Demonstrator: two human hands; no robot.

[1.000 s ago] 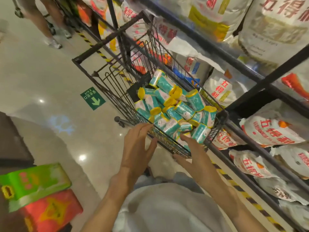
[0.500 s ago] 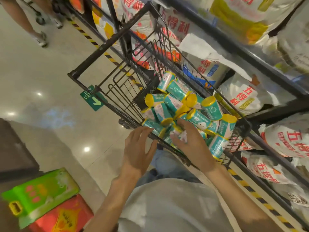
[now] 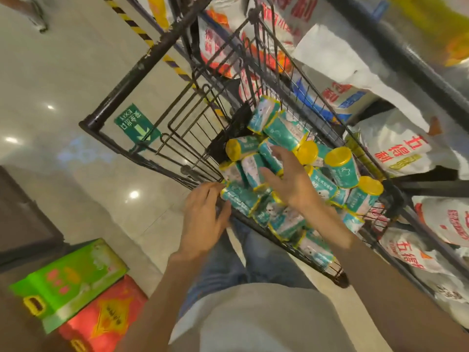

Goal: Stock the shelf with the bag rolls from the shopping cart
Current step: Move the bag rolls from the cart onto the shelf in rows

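Note:
A black wire shopping cart (image 3: 142,64) stands in front of me, its basket filled with several teal bag rolls (image 3: 342,171) with yellow ends. My right hand (image 3: 286,179) reaches into the basket over the pile, fingers spread and straight, above one roll (image 3: 253,168). My left hand (image 3: 205,217) is at the cart's near left corner, fingers spread, its fingertips touching the end of a roll (image 3: 238,196) at the rim. Neither hand grips anything.
Dark metal shelving (image 3: 416,80) on the right holds large white sacks (image 3: 396,148) with red lettering. A green box (image 3: 68,278) on a red box (image 3: 106,316) sits at lower left. A green exit sign (image 3: 135,127) marks the glossy floor. A person's foot (image 3: 38,21) shows top left.
My right hand has moved farther into the basket over the rolls. My left hand has come up to the cart's rim. The view has drawn closer to the cart.

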